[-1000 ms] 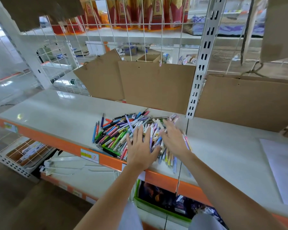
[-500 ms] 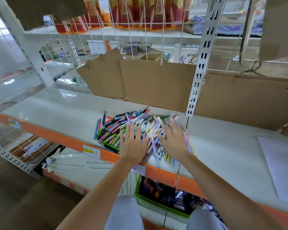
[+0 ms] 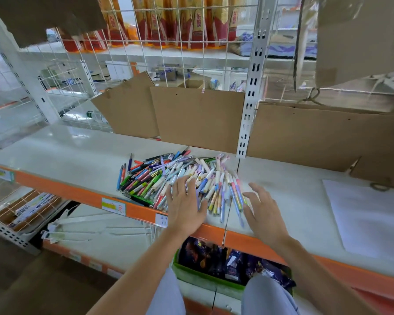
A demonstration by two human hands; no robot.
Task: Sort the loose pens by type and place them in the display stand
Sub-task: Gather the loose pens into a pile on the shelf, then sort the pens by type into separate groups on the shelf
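White shelving fills your view: a pale shelf [image 3: 62,153] with an orange front edge [image 3: 55,189] runs across in front of you, backed by a wire grid [image 3: 180,42] and a slotted upright [image 3: 251,87]. Brown cardboard sheets [image 3: 198,119] lean against the grid behind the shelf, and red and orange packets [image 3: 159,21] stand on the higher shelf beyond it. Your pens [image 3: 168,178] lie loose in one mixed heap on the shelf, just left of the upright's foot and reaching to the front edge; darker green, red and blue ones lie toward the left, pastel ones toward the right. Your left hand [image 3: 184,203] lies flat on the near side of the heap, fingers straight and spread, touching the pens without curling round any. Your right hand [image 3: 263,212] is just beside the heap's right edge, fingers spread and relaxed, gripping nothing; you cannot tell whether it touches the shelf or hovers above it. A few pastel pens [image 3: 234,196] lie between your two hands, pointing toward you. A white sheet [image 3: 369,214] lies on the shelf well to your right. Price labels [image 3: 113,206] sit on the orange edge near your left wrist. Below the shelf, a green bin [image 3: 191,277] holds dark packets, and a wire basket [image 3: 25,212] sits lower left.
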